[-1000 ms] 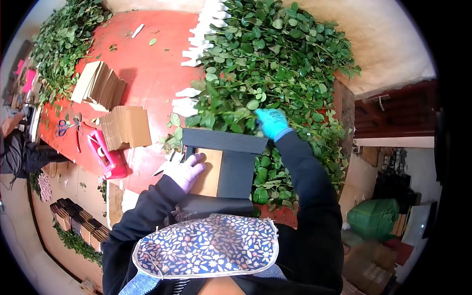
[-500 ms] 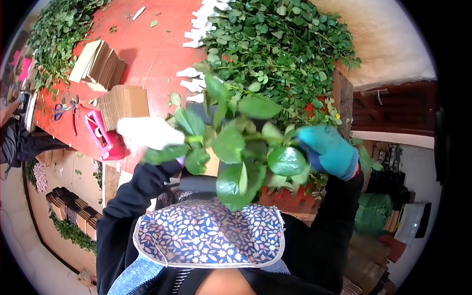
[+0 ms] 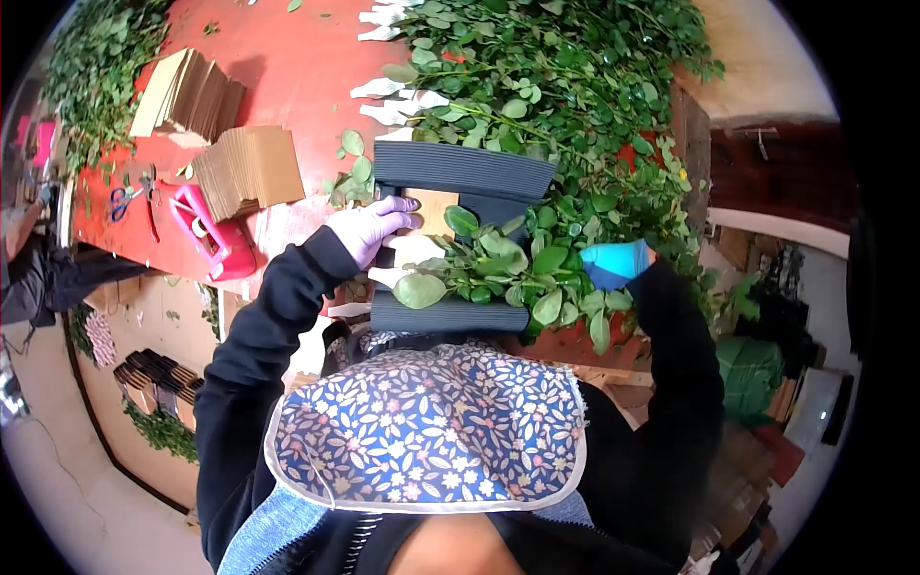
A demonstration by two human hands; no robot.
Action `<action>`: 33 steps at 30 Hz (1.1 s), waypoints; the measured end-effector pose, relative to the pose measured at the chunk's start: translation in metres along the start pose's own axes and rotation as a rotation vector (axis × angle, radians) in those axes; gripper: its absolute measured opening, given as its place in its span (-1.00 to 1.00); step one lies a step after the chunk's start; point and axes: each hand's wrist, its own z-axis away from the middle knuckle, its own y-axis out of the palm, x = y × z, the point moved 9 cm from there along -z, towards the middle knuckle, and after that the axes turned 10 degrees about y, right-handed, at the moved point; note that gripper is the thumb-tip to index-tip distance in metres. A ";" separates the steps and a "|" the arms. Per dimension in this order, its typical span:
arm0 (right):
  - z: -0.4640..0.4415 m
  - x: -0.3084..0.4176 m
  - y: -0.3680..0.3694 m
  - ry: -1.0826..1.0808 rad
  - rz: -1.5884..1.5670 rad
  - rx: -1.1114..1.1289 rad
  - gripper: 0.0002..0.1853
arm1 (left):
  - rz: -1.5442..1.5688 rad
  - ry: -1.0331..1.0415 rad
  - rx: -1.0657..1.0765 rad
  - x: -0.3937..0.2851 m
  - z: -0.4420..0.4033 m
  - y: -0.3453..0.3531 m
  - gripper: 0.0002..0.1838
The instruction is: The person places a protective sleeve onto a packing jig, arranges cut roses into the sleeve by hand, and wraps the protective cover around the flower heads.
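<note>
My left hand [image 3: 369, 228], in a light purple glove, rests with its fingertips on a brown cardboard piece [image 3: 433, 211] inside a black ribbed holder [image 3: 460, 171]. Two white-wrapped rose heads [image 3: 414, 251] lie just beneath its fingers, and their leafy stems [image 3: 489, 268] stretch right across the holder. At the right end of these stems is my right hand [image 3: 615, 264], in a teal glove, closed around stems partly hidden by leaves.
Folded cardboard pieces [image 3: 251, 172], a pink tape dispenser [image 3: 213, 235] and scissors [image 3: 125, 199] sit on the red table [image 3: 307, 67]. More leafy stems [image 3: 565, 77] cover its right side. Another person's dark clothing [image 3: 38, 278] shows at far left.
Both hands brought a wrapped leafy stem over from the pile and it now lies in the holder. My left hand is back on the cardboard; my right hand has moved lower and right.
</note>
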 end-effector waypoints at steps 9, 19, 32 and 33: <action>-0.034 -0.034 0.005 -0.225 0.109 -0.014 -0.80 | -0.158 0.062 -0.061 -0.028 0.003 -0.019 -0.43; -0.071 -0.187 0.024 0.031 -1.088 -0.257 -0.67 | -0.256 -0.212 0.279 -0.067 -0.011 0.014 -0.35; 0.128 0.077 -0.022 -0.027 0.122 -0.773 -0.56 | -0.296 -0.247 0.146 -0.095 -0.015 -0.008 -0.37; 0.148 0.090 -0.032 -0.152 0.256 -0.949 -0.65 | -0.301 -0.259 0.142 -0.095 -0.015 -0.010 -0.37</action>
